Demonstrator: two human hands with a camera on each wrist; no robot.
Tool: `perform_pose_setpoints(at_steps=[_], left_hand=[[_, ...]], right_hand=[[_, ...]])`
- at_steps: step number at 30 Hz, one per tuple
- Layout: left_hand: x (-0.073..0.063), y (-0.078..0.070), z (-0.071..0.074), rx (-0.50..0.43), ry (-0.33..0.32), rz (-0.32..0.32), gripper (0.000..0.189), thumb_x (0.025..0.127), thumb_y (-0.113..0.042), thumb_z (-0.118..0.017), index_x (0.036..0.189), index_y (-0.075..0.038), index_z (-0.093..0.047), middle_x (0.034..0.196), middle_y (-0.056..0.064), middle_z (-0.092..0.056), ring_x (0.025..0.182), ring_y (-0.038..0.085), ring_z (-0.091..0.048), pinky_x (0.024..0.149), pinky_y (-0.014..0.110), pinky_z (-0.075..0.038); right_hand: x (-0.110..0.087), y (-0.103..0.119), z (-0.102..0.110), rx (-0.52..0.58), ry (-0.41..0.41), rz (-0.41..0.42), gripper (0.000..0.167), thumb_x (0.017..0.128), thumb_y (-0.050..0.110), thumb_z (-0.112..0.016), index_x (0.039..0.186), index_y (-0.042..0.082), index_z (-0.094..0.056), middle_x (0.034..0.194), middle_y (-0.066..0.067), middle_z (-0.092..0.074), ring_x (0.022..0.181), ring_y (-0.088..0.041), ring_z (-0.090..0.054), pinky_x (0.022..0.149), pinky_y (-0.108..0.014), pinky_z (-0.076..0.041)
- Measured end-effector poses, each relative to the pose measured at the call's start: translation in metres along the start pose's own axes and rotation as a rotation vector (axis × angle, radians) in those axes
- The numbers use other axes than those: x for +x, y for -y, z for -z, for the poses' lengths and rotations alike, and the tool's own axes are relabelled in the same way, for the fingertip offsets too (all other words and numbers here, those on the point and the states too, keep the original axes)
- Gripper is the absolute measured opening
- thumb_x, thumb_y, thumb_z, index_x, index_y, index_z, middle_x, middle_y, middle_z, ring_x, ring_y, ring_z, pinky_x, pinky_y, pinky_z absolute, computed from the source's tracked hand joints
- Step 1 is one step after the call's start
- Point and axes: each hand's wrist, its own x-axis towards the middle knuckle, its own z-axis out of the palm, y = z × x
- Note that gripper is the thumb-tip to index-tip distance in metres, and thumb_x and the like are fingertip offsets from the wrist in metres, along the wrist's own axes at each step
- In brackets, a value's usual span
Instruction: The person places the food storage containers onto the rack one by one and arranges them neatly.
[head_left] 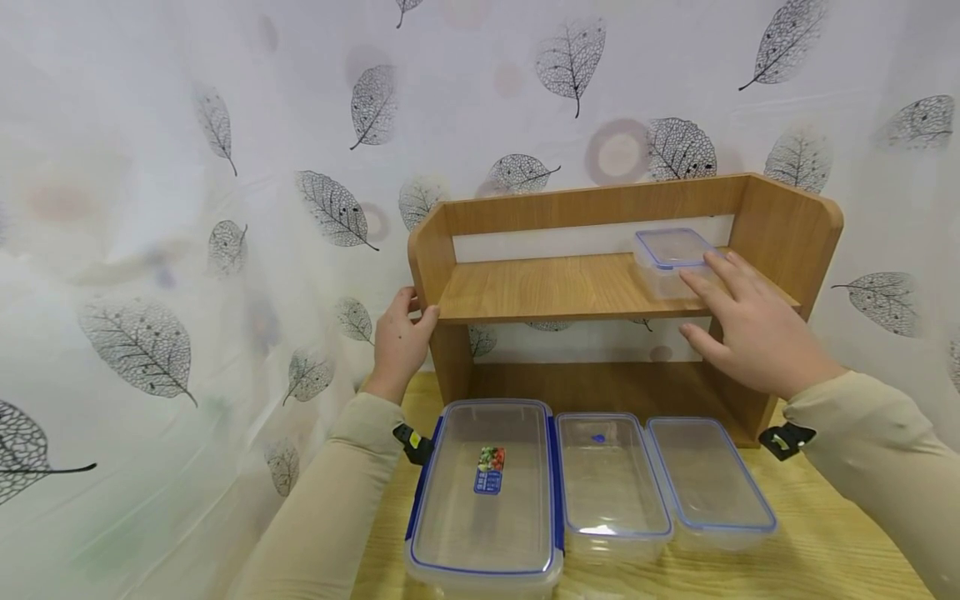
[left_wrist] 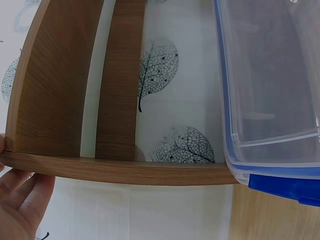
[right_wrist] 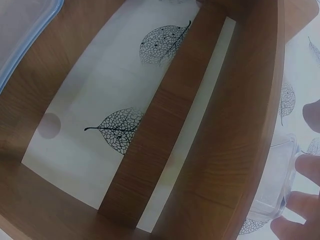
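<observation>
A small clear box [head_left: 667, 258] sits on the upper board of a wooden shelf [head_left: 525, 287], toward its right end. The right hand [head_left: 753, 333] is spread, its fingers nearly straight at the box's near right edge; they seem to touch it without wrapping round, as if to nudge or settle it rather than lift. The left hand [head_left: 401, 342] grips the shelf's left side panel [head_left: 432, 258], thumb at the front edge and fingers on the outer side, probably to keep the frame steady. Three more lidded boxes stand on the table [head_left: 817, 492] in front: a large box [head_left: 480, 521] with blue clips at left, then a middle box [head_left: 611, 475] and a right box [head_left: 708, 475]. Their close row, long sides pointing toward the shelf, likely keeps each within reach.
</observation>
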Motion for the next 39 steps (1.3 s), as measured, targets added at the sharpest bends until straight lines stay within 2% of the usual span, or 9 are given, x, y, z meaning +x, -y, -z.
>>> perform_pose_setpoints(at_steps=[17,23,29,34,39], left_hand=[[0.001,-0.001,0.002,-0.002,-0.002,0.0,0.041,0.102,-0.034,-0.059,0.138,-0.014,-0.056,0.133,0.015,-0.062,0.113,0.034,-0.066,0.087,0.047,-0.06],[0.0,0.0,0.002,0.003,0.009,0.013,0.041,0.102,-0.034,-0.059,0.138,-0.014,-0.056,0.133,0.015,-0.062,0.113,0.034,-0.065,0.087,0.046,-0.06],[0.0,-0.001,0.002,-0.009,0.004,0.0,0.042,0.101,-0.034,-0.06,0.138,-0.014,-0.057,0.133,0.014,-0.063,0.113,0.033,-0.066,0.086,0.046,-0.06],[0.001,-0.001,0.001,-0.012,-0.001,-0.006,0.04,0.101,-0.034,-0.06,0.136,-0.014,-0.057,0.132,0.015,-0.063,0.112,0.033,-0.066,0.086,0.046,-0.06],[0.001,0.0,0.001,-0.003,0.0,0.012,0.04,0.101,-0.033,-0.061,0.136,-0.014,-0.057,0.132,0.015,-0.063,0.113,0.033,-0.066,0.086,0.045,-0.06]], right_hand=[[0.001,-0.001,0.001,0.011,0.011,-0.016,0.071,0.094,0.031,-0.067,0.156,0.008,-0.038,0.162,-0.026,-0.023,0.149,-0.048,-0.017,0.122,-0.059,-0.014],[-0.004,-0.001,0.002,0.043,-0.028,-0.009,0.072,0.093,0.03,-0.069,0.156,0.011,-0.04,0.163,-0.023,-0.024,0.15,-0.043,-0.019,0.12,-0.061,-0.017],[-0.014,0.003,0.006,0.08,-0.059,-0.009,0.071,0.092,0.028,-0.069,0.155,0.012,-0.042,0.16,-0.023,-0.03,0.145,-0.048,-0.028,0.119,-0.063,-0.02],[-0.024,0.008,0.01,0.107,-0.03,-0.046,0.07,0.091,0.027,-0.071,0.154,0.012,-0.043,0.156,-0.026,-0.035,0.139,-0.053,-0.033,0.115,-0.068,-0.024],[-0.036,0.012,0.012,0.125,0.042,-0.102,0.068,0.095,0.029,-0.069,0.154,0.012,-0.042,0.155,-0.024,-0.036,0.134,-0.055,-0.037,0.101,-0.074,-0.034]])
